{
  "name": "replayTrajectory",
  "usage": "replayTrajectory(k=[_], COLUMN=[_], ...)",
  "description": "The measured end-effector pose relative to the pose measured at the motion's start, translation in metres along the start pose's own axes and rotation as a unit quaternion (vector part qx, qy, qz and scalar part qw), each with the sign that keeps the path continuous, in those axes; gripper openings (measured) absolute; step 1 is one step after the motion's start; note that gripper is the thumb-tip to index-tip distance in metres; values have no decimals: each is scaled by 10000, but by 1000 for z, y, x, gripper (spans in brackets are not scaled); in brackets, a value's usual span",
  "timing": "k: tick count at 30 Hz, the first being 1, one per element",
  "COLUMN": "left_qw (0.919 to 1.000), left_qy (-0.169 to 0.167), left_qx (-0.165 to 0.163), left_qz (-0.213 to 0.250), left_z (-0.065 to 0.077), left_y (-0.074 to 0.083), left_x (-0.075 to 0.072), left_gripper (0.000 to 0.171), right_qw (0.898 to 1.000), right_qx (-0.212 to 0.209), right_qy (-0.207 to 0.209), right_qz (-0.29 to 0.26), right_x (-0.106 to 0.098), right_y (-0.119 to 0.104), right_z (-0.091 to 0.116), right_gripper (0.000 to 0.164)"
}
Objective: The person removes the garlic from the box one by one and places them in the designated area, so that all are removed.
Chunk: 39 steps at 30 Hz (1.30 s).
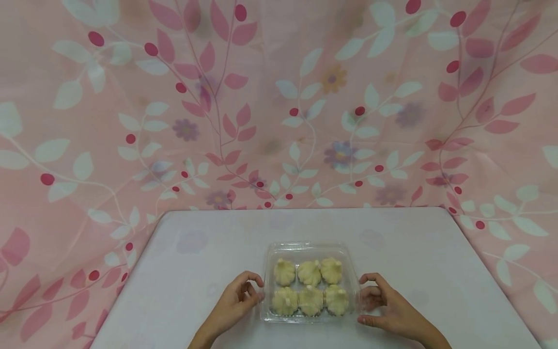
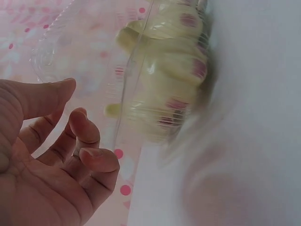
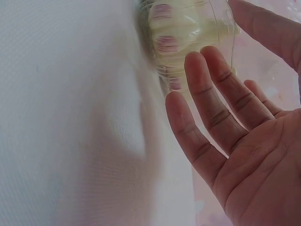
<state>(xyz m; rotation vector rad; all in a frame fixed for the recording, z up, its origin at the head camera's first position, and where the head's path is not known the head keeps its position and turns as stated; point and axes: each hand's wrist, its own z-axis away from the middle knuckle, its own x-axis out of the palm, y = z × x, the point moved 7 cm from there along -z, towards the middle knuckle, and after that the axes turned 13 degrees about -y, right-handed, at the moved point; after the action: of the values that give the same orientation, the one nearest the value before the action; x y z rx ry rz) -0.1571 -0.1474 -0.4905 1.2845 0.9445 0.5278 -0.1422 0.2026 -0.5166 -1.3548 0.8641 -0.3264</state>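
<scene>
A clear plastic clamshell box (image 1: 279,319) lies on the white table, its lid over several pale yellow, pleated, bulb-shaped pieces (image 1: 310,273) set in two rows. Pink-purple patches show low on these pieces (image 2: 171,70) in the left wrist view. My left hand (image 1: 235,301) is at the box's left side, fingers loosely bent, thumb near the lid edge, nothing gripped. On the opposite side is my right hand (image 1: 390,308); its fingers (image 3: 218,110) are spread and fairly straight, with the tips close beside the box wall in the right wrist view.
The white table (image 1: 196,271) has rounded back corners and extends to both sides of the box. Behind and around it hangs a pink cloth (image 1: 270,97) printed with leaves, berries and flowers.
</scene>
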Motion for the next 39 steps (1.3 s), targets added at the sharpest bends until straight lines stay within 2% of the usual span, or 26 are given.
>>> replayTrajectory(k=[5, 8, 17, 25, 33, 39], left_qw=[9988, 9970, 9931, 9885, 9804, 9786], left_qy=[193, 330, 524, 640, 862, 952], left_qx=[440, 663, 977, 1239, 1597, 1711], left_qz=[-136, -210, -374, -589, -769, -636], left_z=[-4, -6, -16, -26, -32, -41], left_y=[11, 19, 33, 45, 80, 83], left_x=[-8, -14, -28, -40, -44, -51], left_gripper=[24, 23, 22, 26, 19, 16], right_qw=[9999, 9999, 9999, 9998, 9998, 9998], right_qx=[152, 72, 48, -143, -176, -160], right_qy=[-51, -69, 94, 89, 67, 77], right_qz=[14, 30, 130, 130, 116, 135], right_x=[0, 0, 1, 0, 0, 0], right_y=[1, 1, 1, -1, -1, -1], right_z=[1, 1, 1, 0, 0, 0], right_gripper=[68, 66, 53, 49, 49, 49])
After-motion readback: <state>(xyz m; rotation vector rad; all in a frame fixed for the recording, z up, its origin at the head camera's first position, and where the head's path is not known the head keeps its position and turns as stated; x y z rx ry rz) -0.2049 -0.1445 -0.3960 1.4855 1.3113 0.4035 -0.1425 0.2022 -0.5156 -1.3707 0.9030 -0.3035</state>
